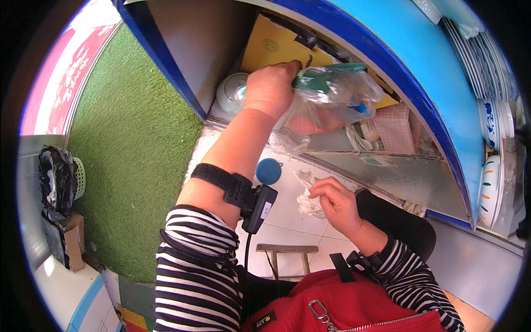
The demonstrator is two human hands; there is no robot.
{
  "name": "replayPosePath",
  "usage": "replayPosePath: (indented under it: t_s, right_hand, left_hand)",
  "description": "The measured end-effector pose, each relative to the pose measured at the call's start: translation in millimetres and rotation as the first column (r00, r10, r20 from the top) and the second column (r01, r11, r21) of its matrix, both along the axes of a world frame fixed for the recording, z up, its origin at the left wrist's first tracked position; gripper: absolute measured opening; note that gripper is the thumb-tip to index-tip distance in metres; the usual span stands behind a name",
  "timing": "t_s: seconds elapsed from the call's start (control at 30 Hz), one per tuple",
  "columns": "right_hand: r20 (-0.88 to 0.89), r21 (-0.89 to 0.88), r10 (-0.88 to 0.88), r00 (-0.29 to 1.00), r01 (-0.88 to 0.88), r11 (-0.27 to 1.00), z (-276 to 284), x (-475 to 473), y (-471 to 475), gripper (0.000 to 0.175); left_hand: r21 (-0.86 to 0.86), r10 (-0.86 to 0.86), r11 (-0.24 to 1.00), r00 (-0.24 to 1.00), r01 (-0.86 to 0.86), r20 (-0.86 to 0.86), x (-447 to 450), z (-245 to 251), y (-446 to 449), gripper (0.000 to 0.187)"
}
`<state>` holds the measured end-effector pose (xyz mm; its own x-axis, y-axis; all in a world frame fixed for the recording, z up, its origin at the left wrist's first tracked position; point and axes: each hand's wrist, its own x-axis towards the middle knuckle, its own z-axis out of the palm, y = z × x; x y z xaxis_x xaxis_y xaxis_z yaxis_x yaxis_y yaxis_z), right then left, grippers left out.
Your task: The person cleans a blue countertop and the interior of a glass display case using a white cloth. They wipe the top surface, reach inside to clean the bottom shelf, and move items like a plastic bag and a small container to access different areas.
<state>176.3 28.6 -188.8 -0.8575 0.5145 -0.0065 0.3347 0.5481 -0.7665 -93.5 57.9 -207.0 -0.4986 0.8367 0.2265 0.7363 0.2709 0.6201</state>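
Note:
My left hand (pixel 271 85) reaches into an open cabinet, its fingers closed on the edge of a clear plastic bag (pixel 327 89) with green parts and something reddish and blue in or behind it. A yellow board or box (pixel 265 43) lies behind the hand, and a round glass jar (pixel 232 92) stands beside my wrist. My right hand (pixel 338 203), lower and to the right, holds a crumpled whitish cloth (pixel 311 203) over the tiled floor. On the tiles between my arms is a round blue lid (pixel 269 171).
White spoons (pixel 359 139) and a pink checked cloth-like item (pixel 396 128) lie in the cabinet, behind a glass door panel (pixel 390 170). Stacked plates (pixel 473 62) stand at the far right. A wooden stool (pixel 286 249) is near my lap. Green artificial turf (pixel 132 157) covers the left side.

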Motion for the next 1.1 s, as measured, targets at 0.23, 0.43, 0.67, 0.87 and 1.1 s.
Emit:
replayPosePath:
  t_s: [0.23, 0.43, 0.67, 0.87, 1.1]
  right_hand:
    - [0.072, -0.072, -0.033, 0.997, 0.038, 0.997, 8, 42, 27, 0.021]
    - [0.105, -0.126, -0.055, 0.993, 0.068, 0.990, 6, 64, 40, 0.019]
    - [0.142, -0.144, -0.043, 0.989, 0.064, 0.988, 0, 69, 43, 0.018]
    - [0.184, -0.156, -0.019, 0.983, 0.048, 0.987, 2, 64, 39, 0.018]
    - [0.202, -0.136, 0.007, 0.979, 0.021, 0.990, 2, 66, 38, 0.017]
  left_hand:
    - [0.057, 0.004, 0.998, 1.000, -0.003, -0.017, 31, 9, 41, 0.026]
    - [0.037, -0.077, 0.996, 0.994, 0.079, -0.072, 3, -8, 50, 0.034]
    - [0.217, -0.092, 0.969, 0.988, 0.117, -0.123, -19, -2, 44, 0.039]
    - [0.101, -0.219, 0.969, 0.974, 0.224, -0.065, -12, -14, 50, 0.031]
    - [0.068, -0.286, 0.957, 0.955, 0.281, 0.083, 69, -31, 89, 0.026]
